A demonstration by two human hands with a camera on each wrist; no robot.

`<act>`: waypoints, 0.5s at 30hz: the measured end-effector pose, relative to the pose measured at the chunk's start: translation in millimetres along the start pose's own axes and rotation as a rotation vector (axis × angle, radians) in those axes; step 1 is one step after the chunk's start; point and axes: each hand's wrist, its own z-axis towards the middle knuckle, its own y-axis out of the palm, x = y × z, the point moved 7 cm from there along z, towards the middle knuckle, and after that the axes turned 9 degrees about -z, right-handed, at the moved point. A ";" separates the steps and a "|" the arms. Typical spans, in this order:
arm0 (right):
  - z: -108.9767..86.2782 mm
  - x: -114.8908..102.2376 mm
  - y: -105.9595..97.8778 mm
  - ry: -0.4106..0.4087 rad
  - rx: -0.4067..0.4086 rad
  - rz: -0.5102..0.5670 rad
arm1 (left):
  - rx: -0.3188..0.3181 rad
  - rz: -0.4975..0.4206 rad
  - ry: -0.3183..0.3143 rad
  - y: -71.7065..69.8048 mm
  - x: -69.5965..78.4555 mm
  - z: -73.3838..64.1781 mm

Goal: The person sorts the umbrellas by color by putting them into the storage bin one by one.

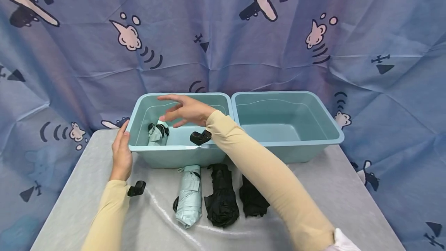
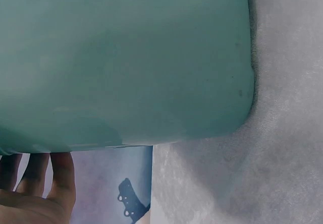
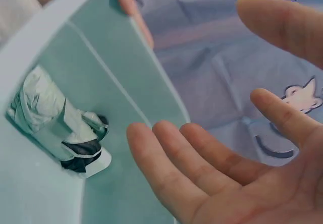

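My right hand [image 1: 189, 111] hovers above the left light-green bin [image 1: 181, 158], fingers spread and holding nothing. Inside that bin, below and left of the hand, a folded pale-green umbrella [image 1: 158, 135] with a dark band lies against the left end. The right wrist view shows this umbrella [image 3: 55, 118] beside the spread fingers [image 3: 166, 168]. My left hand [image 1: 122, 154] rests against the bin's left rim with its fingers fairly straight. In the left wrist view, the left fingers [image 2: 61, 176] touch the edge of the bin wall [image 2: 126, 72].
A second light-green bin [image 1: 287, 143] adjoins on the right. In front lie a folded pale-green umbrella [image 1: 189, 197], a folded black umbrella [image 1: 222, 200] and another black folded bundle [image 1: 252, 198] partly behind my right sleeve. A patterned blue curtain [image 1: 223, 42] hangs behind the grey table [image 1: 150, 220].
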 end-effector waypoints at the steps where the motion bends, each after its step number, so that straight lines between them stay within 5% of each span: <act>1: -5.4 -1.2 0.0 -0.022 -0.004 0.000 | 0.000 -0.002 0.000 -0.1 -0.3 -0.1; 15: -86.4 -10.3 -1.5 -0.254 0.024 -0.011 | -0.008 -0.031 0.003 0.8 0.9 -2.3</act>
